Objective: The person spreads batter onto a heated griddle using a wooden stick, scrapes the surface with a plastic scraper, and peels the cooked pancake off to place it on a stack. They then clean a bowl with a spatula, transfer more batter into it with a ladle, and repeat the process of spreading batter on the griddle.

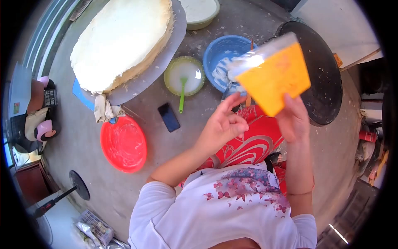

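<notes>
My right hand [293, 118] grips the lower right edge of a yellow-orange packet [275, 76], thumb on its face; a shiny clear strip runs along the packet's top edge. Left of the packet, my left hand [227, 122] is raised with some fingers curled toward the thumb; whether anything thin is between them cannot be made out. Behind the packet stands a blue basin [215, 52] with white paste inside. A yellow-green bowl [168, 76] holds whitish liquid and a green spoon [182, 95].
A large white-topped slab [120, 41] lies on a grey round board [178, 37] at upper left. Below it are a red basin [124, 145] and a phone [168, 117]. A big black pan [323, 83] stands at right, a pale tub [201, 12] at the top.
</notes>
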Demonstrator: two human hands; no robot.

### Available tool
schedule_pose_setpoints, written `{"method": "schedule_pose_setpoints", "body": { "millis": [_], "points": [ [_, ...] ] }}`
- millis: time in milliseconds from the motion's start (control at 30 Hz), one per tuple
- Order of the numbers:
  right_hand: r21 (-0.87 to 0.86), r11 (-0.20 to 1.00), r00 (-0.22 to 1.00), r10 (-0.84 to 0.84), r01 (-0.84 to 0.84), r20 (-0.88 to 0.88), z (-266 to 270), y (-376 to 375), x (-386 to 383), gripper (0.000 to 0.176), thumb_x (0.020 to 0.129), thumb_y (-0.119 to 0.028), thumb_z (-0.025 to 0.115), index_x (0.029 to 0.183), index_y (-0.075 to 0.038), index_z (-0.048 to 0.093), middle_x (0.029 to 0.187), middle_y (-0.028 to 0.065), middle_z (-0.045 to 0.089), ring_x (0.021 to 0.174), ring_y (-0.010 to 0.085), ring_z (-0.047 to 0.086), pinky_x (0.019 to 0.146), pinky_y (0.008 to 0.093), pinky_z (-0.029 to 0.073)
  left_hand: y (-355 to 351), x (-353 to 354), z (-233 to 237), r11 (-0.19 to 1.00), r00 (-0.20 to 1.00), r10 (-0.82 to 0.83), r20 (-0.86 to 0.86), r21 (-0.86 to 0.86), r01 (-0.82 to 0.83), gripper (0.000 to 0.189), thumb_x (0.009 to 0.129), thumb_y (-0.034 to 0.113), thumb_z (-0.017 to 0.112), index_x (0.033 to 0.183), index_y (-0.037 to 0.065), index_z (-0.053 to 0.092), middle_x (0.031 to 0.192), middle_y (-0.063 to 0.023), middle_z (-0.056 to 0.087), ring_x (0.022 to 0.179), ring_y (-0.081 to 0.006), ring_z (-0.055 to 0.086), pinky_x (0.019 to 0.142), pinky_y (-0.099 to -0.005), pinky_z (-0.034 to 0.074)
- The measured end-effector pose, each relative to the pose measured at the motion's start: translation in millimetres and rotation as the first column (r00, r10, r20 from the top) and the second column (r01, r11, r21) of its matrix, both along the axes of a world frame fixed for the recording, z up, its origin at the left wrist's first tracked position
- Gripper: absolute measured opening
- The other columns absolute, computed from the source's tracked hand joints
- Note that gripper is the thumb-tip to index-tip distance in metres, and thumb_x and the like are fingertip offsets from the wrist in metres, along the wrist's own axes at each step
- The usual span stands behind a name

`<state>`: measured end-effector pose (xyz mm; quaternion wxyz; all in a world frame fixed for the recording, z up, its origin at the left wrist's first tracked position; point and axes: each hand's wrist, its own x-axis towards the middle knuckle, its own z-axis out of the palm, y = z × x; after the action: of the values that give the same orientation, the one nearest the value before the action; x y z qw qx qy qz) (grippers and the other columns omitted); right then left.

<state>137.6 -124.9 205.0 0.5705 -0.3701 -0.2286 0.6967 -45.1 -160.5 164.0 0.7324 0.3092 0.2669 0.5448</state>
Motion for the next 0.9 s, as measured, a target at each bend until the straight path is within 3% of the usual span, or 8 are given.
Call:
{"method": "schedule_pose_setpoints", "body": {
  "millis": [100, 167, 200, 267, 400, 533, 700, 900],
  "points": [
    [0.010, 0.991, 0.987, 0.131, -0.132, 0.091, 4, 12, -48, 0.048, 0.079, -0.005, 0.057, 0.123, -0.005, 0.038, 0.119, 0.0070, 0.049, 0.110, 0.0176, 0.045, 0.093, 0.0330, 0.034, 17, -9, -1, 0.983, 0.998, 0.060, 0.031, -0.175, -0.054, 0.033, 0.085, 0.020, 0.054, 0.110, 0.000, 0.048, 0.094, -0.0115, 0.059, 0.062, -0.0136, 0.057, 0.049, -0.0211, 0.044],
    [0.148, 0.960, 0.948, 0.196, -0.238, 0.250, 4, 19, -63, 0.050, 0.079, -0.005, 0.058, 0.124, -0.005, 0.038, 0.119, 0.0078, 0.048, 0.111, 0.0171, 0.044, 0.093, 0.0323, 0.034, 34, -22, 12, 0.960, 0.977, 0.200, -0.077, -0.186, -0.211, 0.022, 0.086, 0.020, 0.053, 0.098, 0.002, 0.053, 0.078, -0.0084, 0.062, 0.050, -0.0112, 0.055, 0.041, -0.0190, 0.041],
    [0.151, 0.959, 0.948, 0.198, -0.240, 0.248, 4, 21, -62, 0.050, 0.079, -0.005, 0.058, 0.124, -0.005, 0.038, 0.119, 0.0078, 0.048, 0.111, 0.0171, 0.044, 0.093, 0.0323, 0.034, 42, -32, 14, 0.947, 0.964, 0.262, -0.050, -0.179, -0.267, 0.020, 0.086, 0.019, 0.053, 0.097, 0.002, 0.053, 0.078, -0.0080, 0.062, 0.050, -0.0107, 0.055, 0.041, -0.0187, 0.041],
    [0.271, 0.933, 0.805, 0.033, -0.237, 0.592, 3, 24, -50, 0.052, 0.079, -0.004, 0.059, 0.125, -0.004, 0.036, 0.119, 0.0080, 0.049, 0.112, 0.0164, 0.043, 0.091, 0.0298, 0.035, 61, -63, 12, 0.872, 0.881, 0.462, -0.107, -0.125, -0.473, 0.019, 0.086, 0.019, 0.054, 0.096, 0.002, 0.053, 0.077, -0.0072, 0.061, 0.051, -0.0109, 0.055, 0.042, -0.0188, 0.041],
    [0.131, 0.991, 0.817, -0.052, -0.029, 0.574, 0, 15, 3, 0.040, 0.084, -0.008, 0.053, 0.122, -0.001, 0.040, 0.108, 0.0081, 0.055, 0.099, 0.0117, 0.050, 0.083, 0.0219, 0.039, 97, -155, 12, 0.656, 0.650, 0.731, -0.207, -0.051, -0.753, 0.016, 0.086, 0.019, 0.054, 0.087, 0.003, 0.052, 0.072, -0.0043, 0.056, 0.052, -0.0098, 0.049, 0.045, -0.0188, 0.038],
    [0.048, 0.991, 0.730, -0.123, 0.122, 0.672, -23, -10, 54, 0.038, 0.084, -0.014, 0.055, 0.118, -0.002, 0.045, 0.097, 0.0041, 0.058, 0.090, 0.0099, 0.053, 0.076, 0.0210, 0.040, 117, -227, 9, 0.531, 0.544, 0.806, -0.231, -0.122, -0.838, 0.017, 0.087, 0.019, 0.052, 0.090, 0.002, 0.049, 0.071, -0.0050, 0.052, 0.052, -0.0105, 0.046, 0.044, -0.0184, 0.037],
    [0.000, 0.980, 0.744, -0.151, 0.198, 0.651, -41, -44, 80, 0.032, 0.085, -0.014, 0.054, 0.114, -0.003, 0.047, 0.089, 0.0022, 0.059, 0.082, 0.0083, 0.055, 0.072, 0.0208, 0.041, 124, -256, -10, 0.601, 0.671, 0.691, -0.270, -0.302, -0.740, 0.019, 0.088, 0.019, 0.050, 0.094, 0.001, 0.047, 0.072, -0.0060, 0.050, 0.052, -0.0112, 0.045, 0.043, -0.0189, 0.036],
    [-0.053, 0.972, 0.778, -0.150, 0.229, 0.610, -52, -76, 95, 0.031, 0.086, -0.014, 0.052, 0.115, -0.005, 0.047, 0.089, 0.0015, 0.059, 0.082, 0.0080, 0.054, 0.070, 0.0204, 0.041, 112, -242, -6, 0.587, 0.654, 0.706, -0.272, -0.292, -0.755, 0.023, 0.088, 0.017, 0.048, 0.100, -0.002, 0.044, 0.088, -0.0162, 0.054, 0.068, -0.0217, 0.057, 0.058, -0.0253, 0.052]
  ]
}}
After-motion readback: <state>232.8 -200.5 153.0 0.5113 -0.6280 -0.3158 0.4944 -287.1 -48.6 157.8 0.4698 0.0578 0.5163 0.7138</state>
